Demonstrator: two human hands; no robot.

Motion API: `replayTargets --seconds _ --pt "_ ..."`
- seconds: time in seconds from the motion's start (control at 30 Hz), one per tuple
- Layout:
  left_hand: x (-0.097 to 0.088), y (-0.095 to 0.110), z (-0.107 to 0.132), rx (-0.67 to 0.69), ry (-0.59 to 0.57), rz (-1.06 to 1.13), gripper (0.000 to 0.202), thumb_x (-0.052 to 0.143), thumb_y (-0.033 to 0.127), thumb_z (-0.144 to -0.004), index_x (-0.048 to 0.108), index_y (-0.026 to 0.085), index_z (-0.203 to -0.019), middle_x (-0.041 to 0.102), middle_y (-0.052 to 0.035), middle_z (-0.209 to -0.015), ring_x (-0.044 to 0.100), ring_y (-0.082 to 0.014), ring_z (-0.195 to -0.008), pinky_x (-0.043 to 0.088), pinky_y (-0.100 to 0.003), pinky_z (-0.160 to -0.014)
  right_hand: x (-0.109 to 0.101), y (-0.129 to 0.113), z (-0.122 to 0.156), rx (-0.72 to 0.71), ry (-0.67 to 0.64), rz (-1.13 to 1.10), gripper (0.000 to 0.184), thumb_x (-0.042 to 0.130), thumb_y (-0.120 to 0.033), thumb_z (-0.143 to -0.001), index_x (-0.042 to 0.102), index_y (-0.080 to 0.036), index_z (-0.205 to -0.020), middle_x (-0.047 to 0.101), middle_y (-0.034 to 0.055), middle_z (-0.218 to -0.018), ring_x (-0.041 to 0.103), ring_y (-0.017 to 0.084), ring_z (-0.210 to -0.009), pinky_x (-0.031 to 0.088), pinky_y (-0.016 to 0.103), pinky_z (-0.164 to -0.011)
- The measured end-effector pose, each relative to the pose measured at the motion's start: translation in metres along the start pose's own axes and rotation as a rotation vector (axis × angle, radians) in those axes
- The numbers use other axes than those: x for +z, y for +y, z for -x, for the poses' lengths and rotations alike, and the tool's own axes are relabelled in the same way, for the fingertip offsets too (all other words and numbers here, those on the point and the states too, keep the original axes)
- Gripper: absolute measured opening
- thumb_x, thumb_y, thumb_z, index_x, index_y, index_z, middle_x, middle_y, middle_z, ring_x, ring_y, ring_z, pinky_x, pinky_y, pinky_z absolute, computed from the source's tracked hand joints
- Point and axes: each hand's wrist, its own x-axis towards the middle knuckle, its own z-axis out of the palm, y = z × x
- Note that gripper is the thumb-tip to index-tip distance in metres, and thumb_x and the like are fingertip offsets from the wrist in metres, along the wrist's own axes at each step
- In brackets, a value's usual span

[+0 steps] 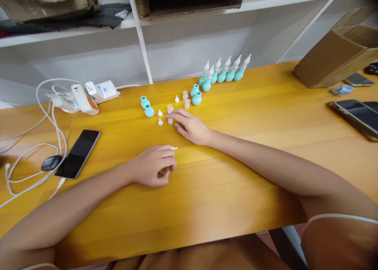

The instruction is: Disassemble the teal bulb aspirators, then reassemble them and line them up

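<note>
My left hand (155, 165) is curled above the table, with a small white nozzle tip (174, 148) poking out past its fingers. Something small and clear shows inside that curl, too hidden to name. My right hand (191, 127) reaches over the small parts, fingers apart, its fingertips beside a translucent connector (170, 120). Another translucent connector (169, 108) stands just behind. To their left are two white nozzle tips (160, 122). Two teal rubber bulbs (149, 111) stand farther left. Beyond my right hand are two more teal bulbs (196, 98), two connectors (187, 103) and a white tip (176, 99).
Several assembled teal bulbs with white tips (230, 75) stand at the back. On the left lie a phone (79, 153), a black earbud case (51, 163), white cables and a charger (85, 99). A cardboard box (330, 55) and more phones (358, 114) are at the right.
</note>
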Motion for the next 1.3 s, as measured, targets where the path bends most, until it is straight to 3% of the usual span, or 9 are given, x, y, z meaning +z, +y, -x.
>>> replayTargets --seconds 0.17,0.33,0.57,0.77,0.87,1.1,1.3 --pt "0.001 0.001 -0.001 0.025 -0.017 -0.032 0.023 0.062 0.007 -0.077 0.061 0.023 -0.094 0.064 -0.0011 -0.083 0.055 -0.0211 -0.081 0.053 -0.037 -0.086 0.002 0.0 0.001 0.012 0.035 0.033 0.04 0.051 -0.016 -0.105 0.065 -0.022 -0.142 0.068 0.0133 -0.14 0.07 0.027 -0.119 0.059 0.041 -0.094" --pt "0.002 -0.001 -0.001 0.051 0.007 -0.01 0.023 0.061 0.005 -0.08 0.06 0.024 -0.094 0.065 0.0008 -0.082 0.055 -0.0188 -0.077 0.055 -0.04 -0.1 0.0 -0.005 0.002 0.035 0.036 0.035 0.031 0.058 -0.017 -0.103 0.066 -0.019 -0.133 0.069 0.0127 -0.135 0.067 0.02 -0.093 0.051 0.032 -0.075" --pt "0.005 -0.004 0.0 0.041 0.04 0.074 0.026 0.063 0.005 -0.083 0.06 0.023 -0.1 0.066 0.0007 -0.084 0.055 -0.017 -0.076 0.055 -0.034 -0.084 0.004 -0.001 0.002 0.042 0.033 0.011 0.026 0.059 -0.017 -0.102 0.063 -0.018 -0.128 0.071 0.0101 -0.124 0.06 0.016 -0.078 0.046 0.03 -0.071" --pt "0.007 -0.004 0.007 -0.096 0.103 0.163 0.035 0.068 0.006 -0.085 0.065 0.024 -0.115 0.067 0.0015 -0.089 0.062 -0.0129 -0.075 0.053 -0.025 -0.071 0.003 -0.001 0.003 0.041 0.025 -0.008 0.024 0.059 -0.019 -0.101 0.061 -0.019 -0.125 0.071 0.0098 -0.122 0.06 0.015 -0.077 0.044 0.03 -0.071" --pt "0.006 -0.005 0.008 -0.175 0.21 0.229 0.039 0.071 0.005 -0.086 0.068 0.025 -0.119 0.068 0.0014 -0.093 0.066 -0.0119 -0.078 0.056 -0.024 -0.074 0.002 -0.003 0.003 0.037 0.029 -0.028 0.023 0.059 -0.019 -0.101 0.061 -0.019 -0.124 0.071 0.01 -0.122 0.06 0.015 -0.076 0.044 0.029 -0.07" --pt "0.007 -0.015 -0.001 -0.3 0.624 0.5 0.023 0.075 0.006 -0.088 0.071 0.021 -0.104 0.066 -0.0023 -0.099 0.071 -0.0134 -0.085 0.062 -0.028 -0.08 0.001 -0.01 0.005 -0.048 0.07 -0.193 0.026 0.063 -0.017 -0.098 0.062 -0.019 -0.124 0.071 0.0058 -0.113 0.055 0.01 -0.066 0.046 0.026 -0.065" --pt "0.009 -0.022 -0.003 -0.382 0.732 0.591 0.018 0.08 0.01 -0.085 0.069 0.019 -0.097 0.068 -0.0024 -0.095 0.07 -0.0132 -0.084 0.062 -0.026 -0.079 0.004 -0.021 0.008 -0.045 0.024 -0.414 0.021 0.067 -0.025 -0.101 0.062 -0.019 -0.121 0.067 -0.0039 -0.088 0.048 0.006 -0.056 0.041 0.022 -0.057"
